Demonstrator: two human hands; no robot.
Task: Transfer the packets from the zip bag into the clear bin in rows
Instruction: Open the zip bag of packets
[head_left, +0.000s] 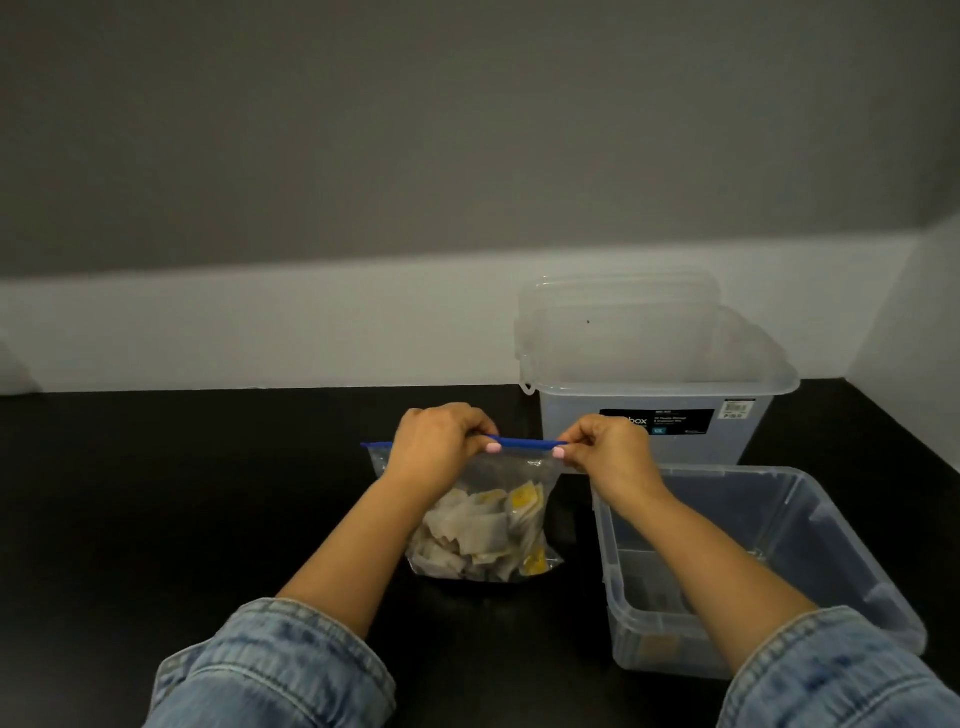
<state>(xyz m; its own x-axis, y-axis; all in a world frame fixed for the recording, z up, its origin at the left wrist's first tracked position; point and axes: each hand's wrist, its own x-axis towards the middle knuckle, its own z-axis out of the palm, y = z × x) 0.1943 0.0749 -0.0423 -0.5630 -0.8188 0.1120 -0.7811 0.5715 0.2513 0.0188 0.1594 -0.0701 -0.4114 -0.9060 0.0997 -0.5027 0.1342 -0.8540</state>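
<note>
On the black counter (208, 493), left hand (441, 447) and right hand (605, 449) are pinching the zip bag's (483, 525) blue seal; packets (488, 525) sitting inside, clear bin (852, 525) beside; risk: yanking unevenly, spilling them

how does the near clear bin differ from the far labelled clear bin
The near bluish clear plastic bin sits low and wide beside the zip bag; the far clear plastic bin stands taller. The far bin carries a black label and a lid behind it; the near bin shows neither. Both stand open-topped.
</note>
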